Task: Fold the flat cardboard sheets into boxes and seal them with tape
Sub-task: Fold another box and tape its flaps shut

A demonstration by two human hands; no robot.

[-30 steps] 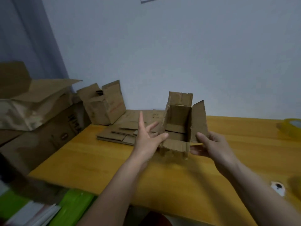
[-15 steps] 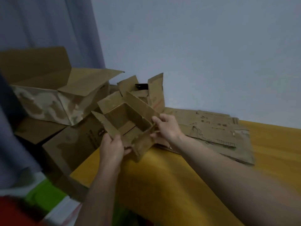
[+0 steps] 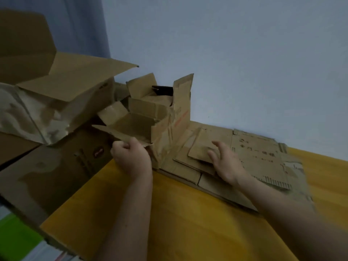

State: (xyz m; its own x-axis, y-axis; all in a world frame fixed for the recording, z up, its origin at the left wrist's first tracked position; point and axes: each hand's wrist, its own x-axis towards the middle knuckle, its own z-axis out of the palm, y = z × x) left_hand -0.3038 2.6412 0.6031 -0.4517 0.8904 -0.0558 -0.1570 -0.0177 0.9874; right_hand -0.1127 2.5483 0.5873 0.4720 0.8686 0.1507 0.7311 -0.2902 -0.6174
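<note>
A small folded cardboard box (image 3: pixel 131 127) with open flaps sits at the table's far left edge, against another open box (image 3: pixel 177 110) with red print. My left hand (image 3: pixel 131 159) grips the small box's near flap with curled fingers. My right hand (image 3: pixel 225 162) hovers with spread, relaxed fingers over a pile of flat cardboard sheets (image 3: pixel 254 157) lying along the wall; it holds nothing. No tape is in view.
A yellow wooden table (image 3: pixel 188 223) carries everything. Large open cardboard boxes (image 3: pixel 62 87) stand stacked to the left, beyond the table's edge. Green and white items (image 3: pixel 17 240) lie at the lower left. A pale wall rises behind.
The small box has gone from both hands to the table's left edge beside the red-printed box. My right hand has let go and moved right over the flat sheets. The view panned left.
</note>
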